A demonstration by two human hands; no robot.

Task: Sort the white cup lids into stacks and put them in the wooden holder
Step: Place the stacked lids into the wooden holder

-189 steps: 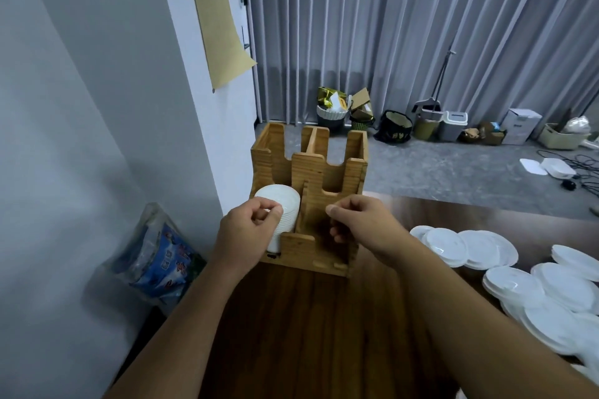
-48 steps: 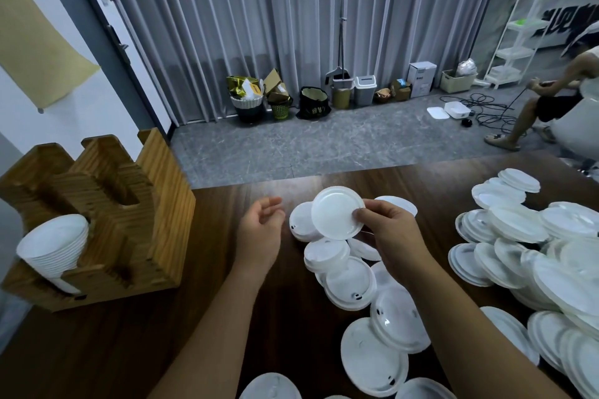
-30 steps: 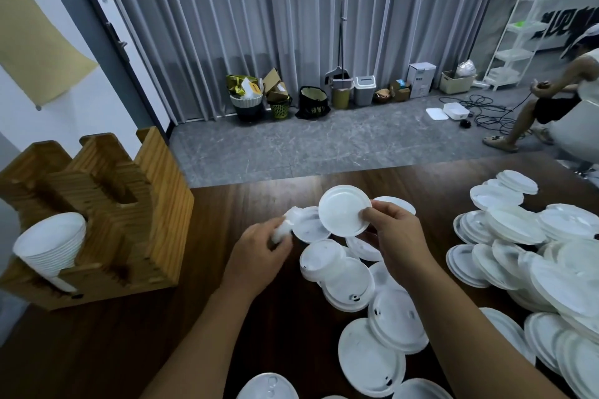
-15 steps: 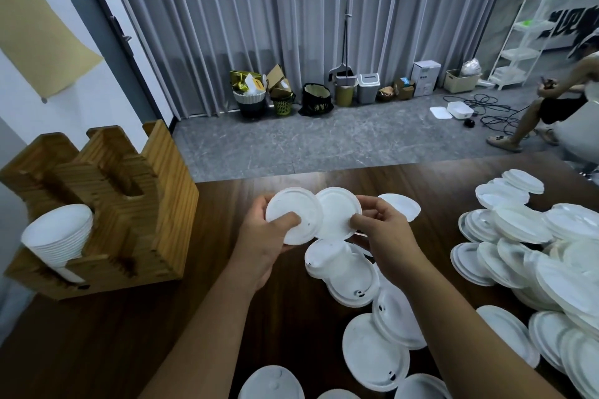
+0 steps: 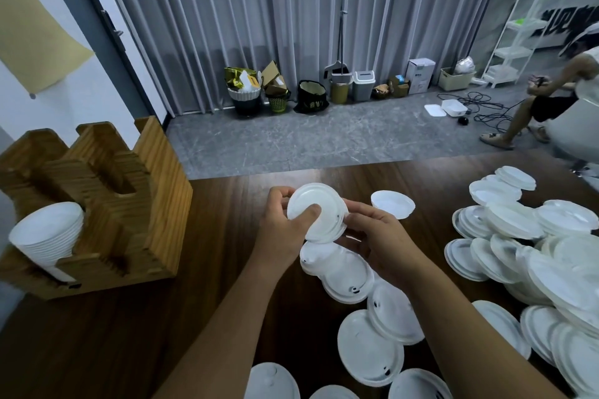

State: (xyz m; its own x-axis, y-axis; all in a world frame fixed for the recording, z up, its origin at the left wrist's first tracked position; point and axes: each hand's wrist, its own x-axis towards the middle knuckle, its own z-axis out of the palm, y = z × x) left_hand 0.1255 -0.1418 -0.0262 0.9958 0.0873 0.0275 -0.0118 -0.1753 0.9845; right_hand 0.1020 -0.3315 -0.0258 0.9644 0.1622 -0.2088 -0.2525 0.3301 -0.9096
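From the head view, both hands meet over the dark wooden table (image 5: 97,350) and share a small stack of white lids (image 5: 316,212) held above the tabletop. The left hand (image 5: 283,227) grips it with the thumb curled over the top lid; the right hand (image 5: 377,236) pinches its right edge. Just below the hands lie loose lids (image 5: 348,275) — overlapping, trailing toward the near edge. A larger heap of lids (image 5: 518,236) fills the right side. At the left stands the wooden holder (image 5: 139,204), a lid stack (image 5: 48,236) leaning in its near-left slot.
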